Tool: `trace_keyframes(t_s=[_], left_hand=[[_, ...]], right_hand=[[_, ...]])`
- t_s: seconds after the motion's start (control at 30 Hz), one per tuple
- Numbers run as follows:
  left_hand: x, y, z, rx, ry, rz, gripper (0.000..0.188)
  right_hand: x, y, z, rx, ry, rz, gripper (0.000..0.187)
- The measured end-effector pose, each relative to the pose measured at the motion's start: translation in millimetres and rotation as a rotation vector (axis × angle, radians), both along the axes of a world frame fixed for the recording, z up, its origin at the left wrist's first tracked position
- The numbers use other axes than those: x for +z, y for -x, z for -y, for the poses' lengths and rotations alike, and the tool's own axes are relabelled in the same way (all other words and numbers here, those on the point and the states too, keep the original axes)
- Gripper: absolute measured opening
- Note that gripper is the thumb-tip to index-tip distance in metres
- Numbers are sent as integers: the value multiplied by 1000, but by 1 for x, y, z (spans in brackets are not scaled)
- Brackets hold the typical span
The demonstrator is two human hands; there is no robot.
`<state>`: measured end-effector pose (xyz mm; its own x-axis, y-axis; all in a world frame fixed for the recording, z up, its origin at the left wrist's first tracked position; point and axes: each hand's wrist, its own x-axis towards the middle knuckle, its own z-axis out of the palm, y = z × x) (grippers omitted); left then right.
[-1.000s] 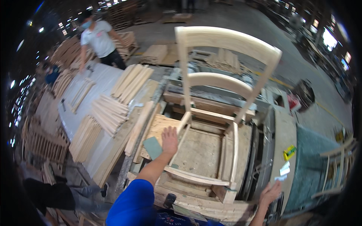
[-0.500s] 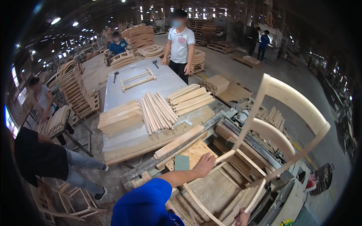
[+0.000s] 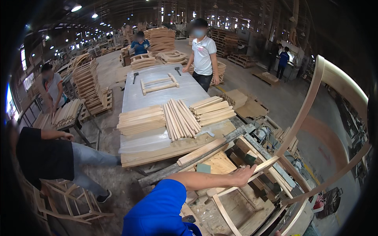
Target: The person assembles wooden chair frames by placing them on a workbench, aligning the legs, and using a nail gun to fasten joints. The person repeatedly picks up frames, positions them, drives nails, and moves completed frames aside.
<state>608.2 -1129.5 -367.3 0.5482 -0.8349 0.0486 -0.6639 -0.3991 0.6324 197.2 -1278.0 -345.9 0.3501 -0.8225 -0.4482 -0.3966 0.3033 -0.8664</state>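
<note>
A pale wooden chair frame (image 3: 302,108) stands tilted on the right, its curved backrest reaching toward the right rim. My left hand (image 3: 244,176) grips its side rail near the back post, fingers over the wood. Only a sliver of my right hand (image 3: 278,233) shows at the lower edge, beside the chair's near side; its fingers are mostly hidden. Beneath the frame lies a wooden machine bed (image 3: 232,208) with blocks and rails. A green pad (image 3: 203,168) rests on the board by my left forearm.
Ahead is a plastic-covered table (image 3: 157,100) with stacks of wooden sticks (image 3: 141,121), a small wooden frame (image 3: 159,83) and two mallets (image 3: 177,70). A co-worker in white (image 3: 204,55) stands behind it; another in black (image 3: 45,157) is at left, near chair frames (image 3: 71,212).
The chair frame has shifted right and turned, with my left hand still on its rail. My right hand has dropped almost out of view. The whole view has swung left.
</note>
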Motion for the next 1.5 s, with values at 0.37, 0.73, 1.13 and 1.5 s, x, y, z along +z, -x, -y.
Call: trace_keyframes(t_s=[0.37,0.73,1.13,1.5], left_hand=[[131,45,-83,-127,589,-603,40],[183,190,-85,-488,826,-1564,50],[174,492,91,-411,626,-1496,37],[64,737,295,-561,363,-1631,19]], right_hand=[[123,99,-64,124,555,315,28],[301,291,-172,-717,1253,699,60],[107,297,-121,-865,621,1173,22],[17,529,31,-1116,651,1055,25]])
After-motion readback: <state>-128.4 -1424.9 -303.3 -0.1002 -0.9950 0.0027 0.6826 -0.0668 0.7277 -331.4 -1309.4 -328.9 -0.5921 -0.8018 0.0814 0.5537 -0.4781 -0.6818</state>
